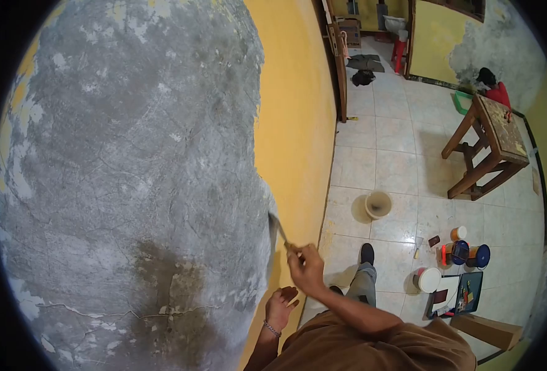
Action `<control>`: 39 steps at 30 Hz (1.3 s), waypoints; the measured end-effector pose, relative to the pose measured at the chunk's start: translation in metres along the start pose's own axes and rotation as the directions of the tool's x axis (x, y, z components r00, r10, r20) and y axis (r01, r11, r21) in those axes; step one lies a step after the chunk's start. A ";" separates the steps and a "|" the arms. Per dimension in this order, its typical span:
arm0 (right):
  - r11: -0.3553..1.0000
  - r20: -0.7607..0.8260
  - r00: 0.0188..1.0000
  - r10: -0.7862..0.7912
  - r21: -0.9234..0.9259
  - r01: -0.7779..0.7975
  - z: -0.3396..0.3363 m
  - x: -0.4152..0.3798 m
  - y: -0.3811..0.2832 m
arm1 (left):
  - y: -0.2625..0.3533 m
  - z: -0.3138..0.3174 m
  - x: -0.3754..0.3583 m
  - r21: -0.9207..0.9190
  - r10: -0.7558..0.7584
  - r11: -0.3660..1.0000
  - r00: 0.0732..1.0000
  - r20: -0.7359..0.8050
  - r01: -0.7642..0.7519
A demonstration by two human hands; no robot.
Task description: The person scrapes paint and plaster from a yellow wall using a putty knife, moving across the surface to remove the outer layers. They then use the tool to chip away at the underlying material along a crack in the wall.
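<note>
My right hand (306,269) is closed round the handle of a putty knife (281,232). Its blade meets the wall where yellow paint (292,123) borders bare grey plaster (181,161). Lower down, my left hand (279,308), with a bracelet at the wrist, is held close to the wall, fingers apart and holding nothing. The plaster has pale flecks, a dark damp-looking stain (168,303) and a long thin crack near the bottom.
On the tiled floor stand a bucket (378,204), a white-lidded tub (427,280), blue-lidded tubs (479,256) and an open toolbox (469,292). Another putty knife (417,247) lies nearby. A wooden stool (493,133) stands farther right; beyond it a person in red (497,94) is low by the wall.
</note>
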State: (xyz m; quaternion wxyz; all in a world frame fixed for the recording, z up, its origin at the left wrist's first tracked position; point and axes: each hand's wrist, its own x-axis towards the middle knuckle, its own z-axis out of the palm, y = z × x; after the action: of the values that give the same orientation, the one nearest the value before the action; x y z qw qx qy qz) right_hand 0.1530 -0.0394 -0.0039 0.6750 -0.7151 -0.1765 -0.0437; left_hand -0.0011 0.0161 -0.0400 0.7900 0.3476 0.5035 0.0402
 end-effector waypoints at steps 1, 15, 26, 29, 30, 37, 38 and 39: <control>0.999 -0.030 0.999 -0.041 -0.003 0.041 0.002 -0.005 -0.008 | -0.003 -0.002 -0.002 0.016 0.002 1.000 1.000 0.009 -0.002; 0.985 -0.163 0.977 -0.139 0.083 0.154 0.005 0.109 -0.050 | 0.023 0.006 -0.013 0.057 0.166 0.982 0.972 0.169 -0.178; 0.995 -0.103 0.990 0.101 -0.017 -0.103 -0.027 0.144 -0.009 | 0.067 0.063 -0.022 0.053 0.265 0.955 0.922 0.284 -0.291; 0.928 0.081 0.929 0.362 0.062 -0.367 -0.054 0.080 -0.022 | 0.076 0.093 -0.009 -0.047 0.318 0.947 0.912 0.259 -0.317; 0.895 0.141 0.897 0.419 0.106 -0.434 -0.056 0.060 -0.023 | 0.078 0.102 0.002 -0.045 0.311 0.950 0.917 0.248 -0.310; 0.943 0.327 0.896 0.301 0.037 -0.331 -0.071 0.008 0.005 | 0.054 0.144 0.064 -0.291 0.083 0.953 0.997 -0.004 -0.081; 0.949 0.346 0.889 0.301 -0.018 -0.314 -0.076 0.013 0.004 | 0.050 0.134 0.076 -0.311 0.089 0.948 0.992 0.087 -0.058; 0.945 0.352 0.883 0.312 -0.023 -0.325 -0.075 0.015 0.012 | 0.045 0.129 0.082 -0.332 0.097 0.943 0.980 0.176 -0.033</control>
State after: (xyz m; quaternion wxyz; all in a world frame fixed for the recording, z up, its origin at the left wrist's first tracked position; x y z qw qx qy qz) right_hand 0.1835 -0.1100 -0.0043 0.6436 -0.7180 -0.1747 0.1991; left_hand 0.1584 0.0183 -0.0438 0.8793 0.2305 0.4003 0.1158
